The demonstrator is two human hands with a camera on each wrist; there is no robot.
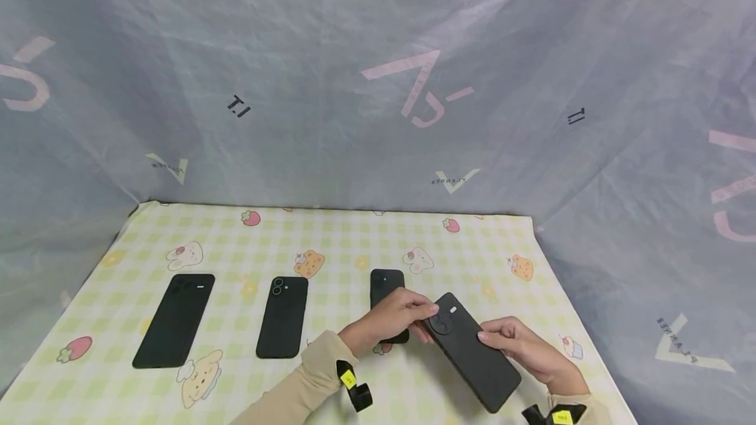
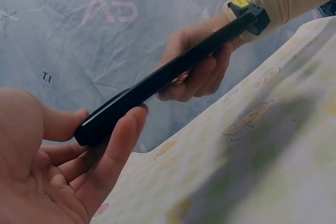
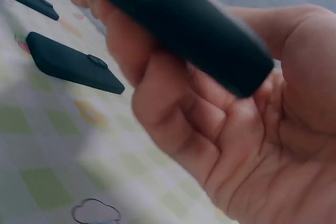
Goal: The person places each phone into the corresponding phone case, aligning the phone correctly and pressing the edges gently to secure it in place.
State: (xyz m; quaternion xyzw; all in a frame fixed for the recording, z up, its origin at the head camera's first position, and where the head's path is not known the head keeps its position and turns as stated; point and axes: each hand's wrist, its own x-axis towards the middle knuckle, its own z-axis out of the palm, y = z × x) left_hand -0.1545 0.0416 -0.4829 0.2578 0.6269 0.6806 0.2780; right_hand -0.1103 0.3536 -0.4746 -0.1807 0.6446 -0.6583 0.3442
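Note:
A black smartphone (image 1: pixel 475 353) with a round camera bump is held tilted above the cloth, its back facing up in the head view. My left hand (image 1: pixel 394 315) pinches its camera end, thumb on top and fingers beneath, as the left wrist view shows. The long edge farther right is gripped by my right hand (image 1: pixel 527 348), with the thumb over the back and curled fingers (image 3: pixel 168 93) underneath. Partly behind my left hand lies a smaller black phone (image 1: pixel 385 284) with its camera at the top.
Two more black phones lie to the left, one with two stacked lenses (image 1: pixel 283 320) and one large phone (image 1: pixel 175 320) at the far left. A green checked cloth (image 1: pixel 342 235) with cartoon prints covers the table. Grey fabric (image 1: pixel 319 84) hangs behind and at the sides.

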